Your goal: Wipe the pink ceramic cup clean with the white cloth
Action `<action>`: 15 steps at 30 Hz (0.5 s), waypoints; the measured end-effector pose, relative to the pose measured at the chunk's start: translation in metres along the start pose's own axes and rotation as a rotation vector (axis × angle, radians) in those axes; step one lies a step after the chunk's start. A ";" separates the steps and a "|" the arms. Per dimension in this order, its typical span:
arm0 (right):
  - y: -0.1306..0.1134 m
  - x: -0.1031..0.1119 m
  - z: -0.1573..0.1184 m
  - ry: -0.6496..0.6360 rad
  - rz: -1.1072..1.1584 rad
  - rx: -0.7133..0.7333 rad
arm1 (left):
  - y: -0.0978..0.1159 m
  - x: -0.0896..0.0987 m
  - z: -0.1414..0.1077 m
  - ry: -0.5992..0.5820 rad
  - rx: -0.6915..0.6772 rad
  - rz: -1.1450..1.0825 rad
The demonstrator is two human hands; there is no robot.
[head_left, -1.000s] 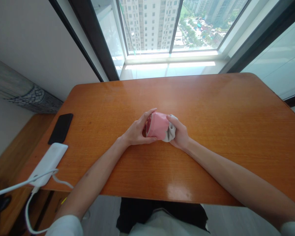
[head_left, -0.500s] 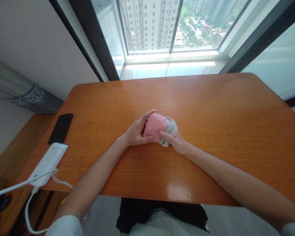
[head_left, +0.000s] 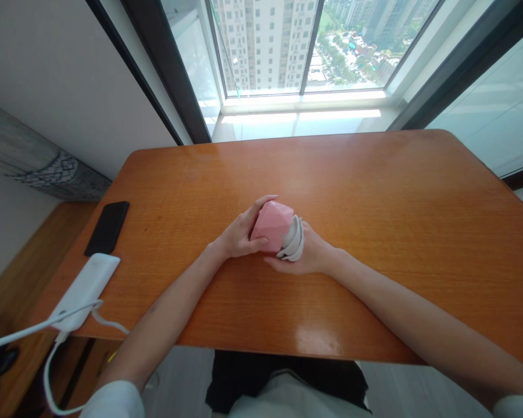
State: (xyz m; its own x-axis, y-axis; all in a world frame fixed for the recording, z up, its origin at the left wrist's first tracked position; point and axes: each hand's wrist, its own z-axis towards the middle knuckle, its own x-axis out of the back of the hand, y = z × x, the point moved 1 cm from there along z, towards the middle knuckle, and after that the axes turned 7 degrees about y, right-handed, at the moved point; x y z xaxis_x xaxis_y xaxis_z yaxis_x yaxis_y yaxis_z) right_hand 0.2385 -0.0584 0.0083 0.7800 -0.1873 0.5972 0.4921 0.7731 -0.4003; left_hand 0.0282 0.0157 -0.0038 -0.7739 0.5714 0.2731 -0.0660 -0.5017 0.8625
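Two hands clasp a rolled pink sock [head_left: 272, 226] at the middle of the table [head_left: 375, 290]: left hand [head_left: 239, 232] curled around the pink, right hand [head_left: 309, 255] cupping white folds [head_left: 294, 239]; the sock's underside is hidden.

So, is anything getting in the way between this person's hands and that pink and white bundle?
Nothing visible does: the left hand and the right hand both touch the pink and white bundle directly, with nothing between them.
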 end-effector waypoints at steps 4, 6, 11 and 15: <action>0.000 -0.005 -0.003 -0.022 -0.116 0.010 | 0.000 0.001 0.000 -0.006 0.010 0.007; -0.001 -0.009 -0.004 0.007 -0.109 -0.027 | 0.001 0.001 0.000 0.002 0.015 0.014; -0.002 -0.017 -0.004 0.079 0.000 -0.193 | 0.003 0.001 -0.001 0.009 0.052 0.011; -0.002 -0.013 -0.001 0.085 0.128 -0.298 | 0.003 0.000 -0.002 0.006 0.063 0.019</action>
State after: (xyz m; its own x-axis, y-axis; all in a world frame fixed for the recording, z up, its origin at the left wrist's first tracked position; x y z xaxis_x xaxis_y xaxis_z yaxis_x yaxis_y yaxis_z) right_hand 0.2278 -0.0585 0.0006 0.8660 -0.1593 0.4739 0.4695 0.5849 -0.6614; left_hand 0.0270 0.0127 -0.0018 -0.7782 0.5582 0.2878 -0.0111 -0.4704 0.8824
